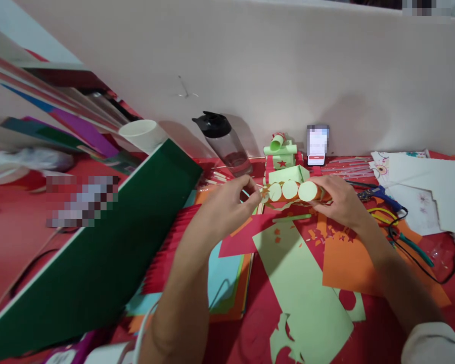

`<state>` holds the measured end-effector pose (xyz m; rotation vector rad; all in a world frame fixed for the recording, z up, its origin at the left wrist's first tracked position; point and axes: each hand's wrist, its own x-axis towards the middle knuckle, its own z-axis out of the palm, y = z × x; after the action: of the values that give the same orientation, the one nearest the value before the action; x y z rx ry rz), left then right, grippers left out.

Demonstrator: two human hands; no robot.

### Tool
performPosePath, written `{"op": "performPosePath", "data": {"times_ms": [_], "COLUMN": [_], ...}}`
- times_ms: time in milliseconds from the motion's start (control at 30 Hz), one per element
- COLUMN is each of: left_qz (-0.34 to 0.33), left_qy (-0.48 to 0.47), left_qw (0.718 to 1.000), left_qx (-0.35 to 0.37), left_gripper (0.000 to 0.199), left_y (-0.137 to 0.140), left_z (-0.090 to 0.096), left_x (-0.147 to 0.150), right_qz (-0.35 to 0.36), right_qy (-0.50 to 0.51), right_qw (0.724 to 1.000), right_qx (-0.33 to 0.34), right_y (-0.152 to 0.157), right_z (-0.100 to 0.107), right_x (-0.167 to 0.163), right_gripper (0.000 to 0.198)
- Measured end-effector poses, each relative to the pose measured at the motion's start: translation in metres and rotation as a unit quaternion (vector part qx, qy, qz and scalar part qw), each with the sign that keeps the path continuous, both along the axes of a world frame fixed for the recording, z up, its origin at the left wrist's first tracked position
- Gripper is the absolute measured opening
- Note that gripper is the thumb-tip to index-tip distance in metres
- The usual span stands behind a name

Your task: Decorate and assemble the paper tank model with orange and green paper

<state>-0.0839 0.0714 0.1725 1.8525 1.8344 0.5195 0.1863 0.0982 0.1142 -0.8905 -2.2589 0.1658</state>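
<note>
I have the paper track strip (293, 192), an orange band faced with three pale green discs, pinched between both hands just above the worktop (7, 242), near the middle of my view. My right hand (339, 202) wraps its far end, fingers closed around it; my left hand (231, 199) nips the near end at nine o'clock from the discs with thumb and fingertips.

My worry is the strip itself: it looks like thin paper, and if I squeeze harder or pull my hands apart I judge it could buckle, or a disc could peel away.

Around me, largest first. The green board (109, 253) leans across the worktop at eight o'clock from my left hand and crowds that elbow; a nudge might send it sliding onto the paper stack (227, 283). The loose light green sheet (303, 293) and orange sheet (349, 263) lie at six o'clock, directly under my wrists, easy to drag off. The water bottle (227, 144) stands at eleven o'clock by the wall. The small paper tank (282, 156) sits at twelve, just behind the strip, close enough to knock over. The phone (317, 144) leans at one o'clock. The glue gun (379, 194) lies at three, its cord (420, 263) trailing near my right forearm, a snag risk.
</note>
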Motion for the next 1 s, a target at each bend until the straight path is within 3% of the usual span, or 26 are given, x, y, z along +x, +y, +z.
{"op": "performPosePath", "data": {"times_ms": [133, 333, 733, 1000], "left_qz": [0.014, 0.016, -0.023, -0.001], "left_qy": [0.046, 0.050, -0.015, 0.017], "left_qw": [0.997, 0.995, 0.993, 0.993], "left_qx": [-0.058, -0.082, -0.113, -0.116], "left_gripper": [0.016, 0.014, 0.011, 0.009], "left_y": [-0.002, 0.002, 0.006, 0.006], "left_z": [0.004, -0.003, -0.008, -0.008], "left_x": [0.001, -0.006, -0.004, -0.008], "right_qz": [0.016, 0.019, 0.022, 0.023], "right_qy": [-0.041, -0.069, -0.084, -0.086], "right_qw": [0.998, 0.995, 0.993, 0.993], "right_qx": [0.038, 0.071, 0.079, 0.076], "right_y": [-0.003, -0.008, -0.013, -0.013], "right_z": [0.002, 0.006, 0.009, 0.009], "right_x": [-0.003, -0.008, -0.013, -0.013], "right_gripper": [0.037, 0.035, 0.033, 0.034]}}
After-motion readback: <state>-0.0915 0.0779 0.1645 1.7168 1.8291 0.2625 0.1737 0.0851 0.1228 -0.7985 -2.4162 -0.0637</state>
